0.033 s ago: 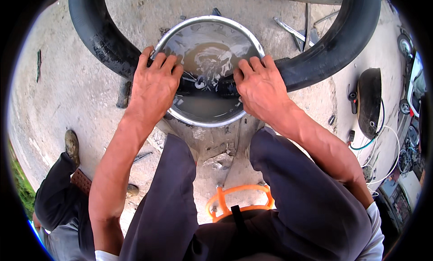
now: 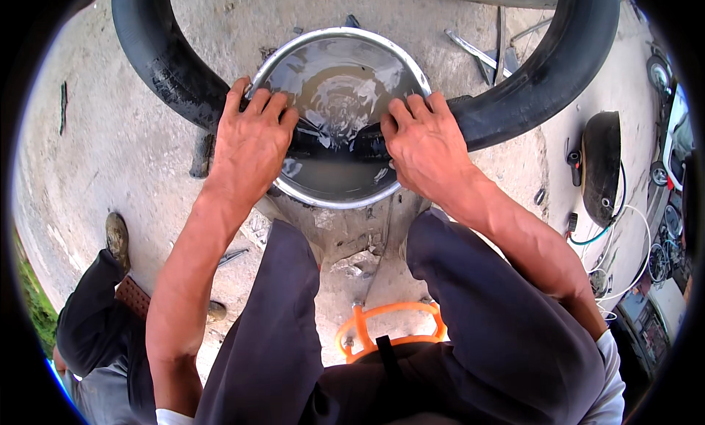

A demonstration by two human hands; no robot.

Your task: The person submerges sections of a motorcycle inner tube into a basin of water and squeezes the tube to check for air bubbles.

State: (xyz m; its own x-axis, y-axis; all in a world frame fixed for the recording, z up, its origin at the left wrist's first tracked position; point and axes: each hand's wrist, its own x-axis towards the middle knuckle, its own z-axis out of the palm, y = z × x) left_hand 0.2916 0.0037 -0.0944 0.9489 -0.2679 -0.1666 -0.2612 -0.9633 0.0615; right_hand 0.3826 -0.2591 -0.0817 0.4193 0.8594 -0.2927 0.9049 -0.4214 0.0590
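A large black inner tube (image 2: 532, 98) arches across the far side, its near stretch dipping into a round metal basin (image 2: 345, 203) of murky water (image 2: 341, 72). My left hand (image 2: 257, 131) wraps over the tube at the basin's left rim. At the right rim my right hand (image 2: 424, 135) grips it too, fingers curled over the top. Between my hands the tube is partly under water, with ripples around it. My thumbs are mostly hidden.
Beneath me is an orange-framed stool (image 2: 360, 326). At the left sits another person in dark trousers (image 2: 92, 315). To the right are a black tank-like object (image 2: 602, 168), a white hose (image 2: 646, 241) and an air tool (image 2: 574, 164). Metal bars (image 2: 477, 52) lie beyond the basin.
The water's ripples and foam have shifted and look calmer beyond the tube. My hands and the inner tube have hardly moved.
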